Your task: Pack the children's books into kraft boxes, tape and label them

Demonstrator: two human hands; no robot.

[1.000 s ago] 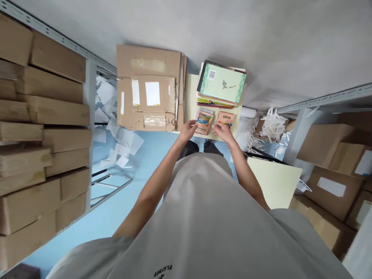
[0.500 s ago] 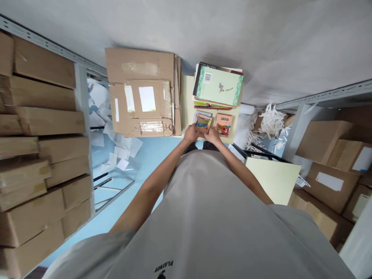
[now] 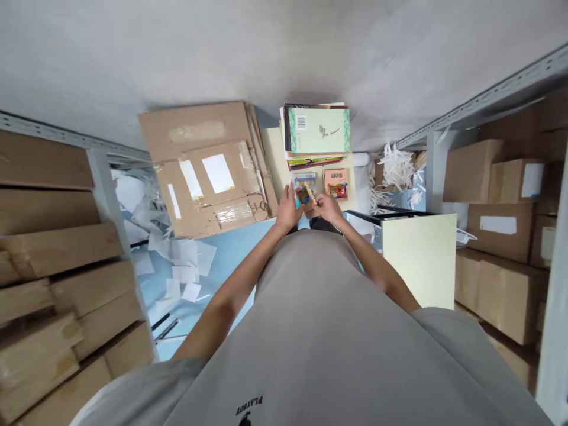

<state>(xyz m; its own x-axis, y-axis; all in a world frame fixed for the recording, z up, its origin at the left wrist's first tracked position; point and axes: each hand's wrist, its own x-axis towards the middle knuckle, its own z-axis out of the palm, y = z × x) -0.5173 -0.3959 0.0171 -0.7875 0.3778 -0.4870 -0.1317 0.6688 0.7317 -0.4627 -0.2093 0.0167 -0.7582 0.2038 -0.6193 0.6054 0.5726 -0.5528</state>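
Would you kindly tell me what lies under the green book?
Under the green book, a stack of books shows its edges, some red and yellow; their covers are mostly hidden.

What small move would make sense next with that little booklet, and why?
I'd perhaps bring the bare left hand in to steady the small, thin, orange-pink paper booklet: the bare right hand holds it tilted, while the left's fingers look extended beside it, not curled around it.

Pale-yellow rectangular tabletop is carrying a stack of mixed paper books, pale-green cover uppermost. Nearer the front edge, a small bluish paper booklet and a small salmon-pink paper booklet are lying side by side.
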